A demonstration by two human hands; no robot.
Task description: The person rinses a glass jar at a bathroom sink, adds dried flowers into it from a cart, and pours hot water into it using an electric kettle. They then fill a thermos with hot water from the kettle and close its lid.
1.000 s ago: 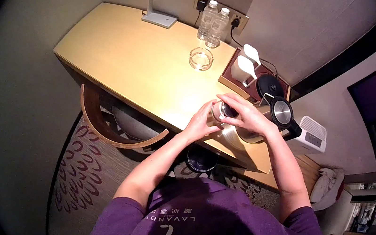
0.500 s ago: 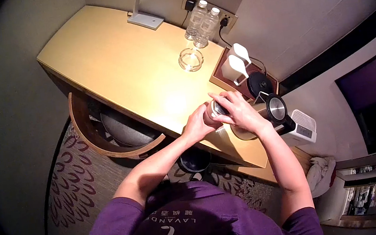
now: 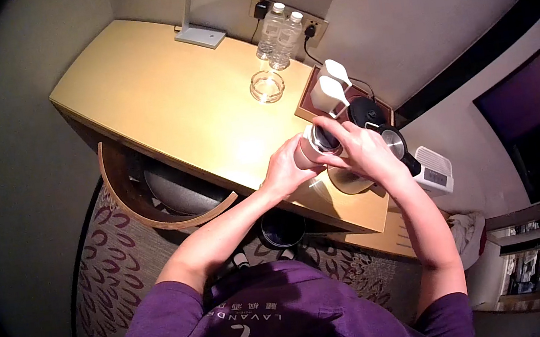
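Over the desk's front edge, my left hand is wrapped round the body of a pale tumbler. My right hand grips the tumbler's dark lid at the top, thumb on the near side and fingers across the far side. Whether the lid sits fully on the rim I cannot tell. Just beyond my right hand stands a steel kettle with a black handle, partly hidden by that hand and forearm.
Behind my hands, a brown tray holds two white mugs and a round black base. A glass ashtray, two water bottles and a lamp stand on the desk. A chair is at its front.
Both hands have shifted slightly, with the tumbler turned so more of its dark top shows. My right hand has moved a little to the right. The view has tilted slightly.
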